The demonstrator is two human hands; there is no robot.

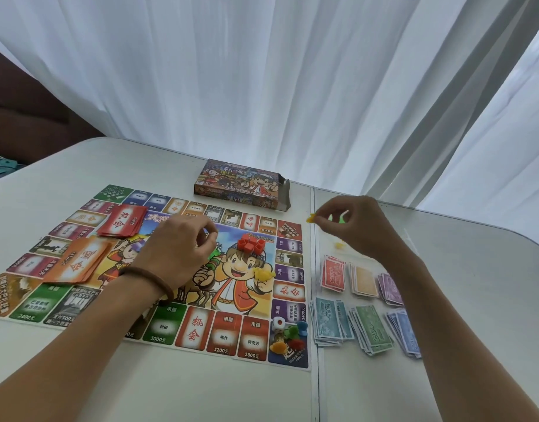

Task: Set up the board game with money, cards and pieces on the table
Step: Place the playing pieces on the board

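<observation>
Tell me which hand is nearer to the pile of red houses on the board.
Left. The left hand hovers over the board just left of the red houses; the right hand is farther right, beyond the board's edge, pinching a yellow piece.

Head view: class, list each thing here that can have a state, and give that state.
Box, lying flat, end flap open.
Board, unfolded, lying flat.
Red cards, loose pile on board.
Orange cards, loose pile on board.
Money, sorted in six piles beside board.
Dice, resting on corner square.
Right hand, pinching a yellow piece.
Left hand, fingers curled; contents unclear.
</observation>
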